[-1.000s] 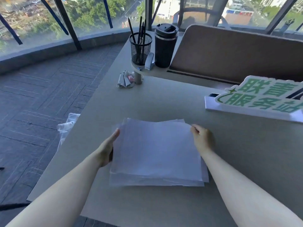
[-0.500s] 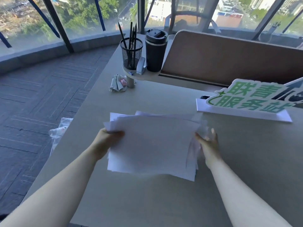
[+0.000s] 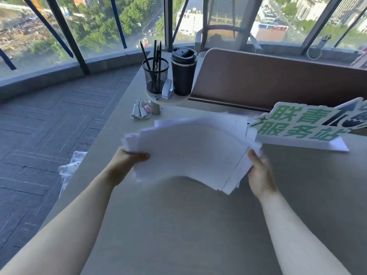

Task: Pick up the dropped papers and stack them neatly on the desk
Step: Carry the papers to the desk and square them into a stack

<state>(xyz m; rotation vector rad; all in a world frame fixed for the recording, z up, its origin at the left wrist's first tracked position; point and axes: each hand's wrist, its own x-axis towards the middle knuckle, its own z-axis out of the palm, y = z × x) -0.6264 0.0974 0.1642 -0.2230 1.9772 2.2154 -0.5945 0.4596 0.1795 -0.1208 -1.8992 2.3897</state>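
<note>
A loose stack of white papers (image 3: 190, 149) hangs above the grey desk (image 3: 178, 225), lifted and bowed in the middle, its edges fanned out of line. My left hand (image 3: 127, 161) grips the stack's left edge, thumb on top. My right hand (image 3: 258, 171) holds the right edge, thumb up along the sheets. The far edge of the stack is blurred.
Behind the papers stand a mesh pen cup (image 3: 155, 75), a black travel mug (image 3: 183, 71) and a stapler (image 3: 167, 91) on a small raised shelf. A crumpled wad (image 3: 141, 112) lies beneath it. A green-lettered sign (image 3: 301, 124) stands at right; a brown divider (image 3: 278, 80) behind. A plastic bag (image 3: 69, 167) lies on the floor at left.
The stack lay flat on the desk between both hands; both hands have since gripped its edges and raised it off the surface, and the sheets now bow and fan.
</note>
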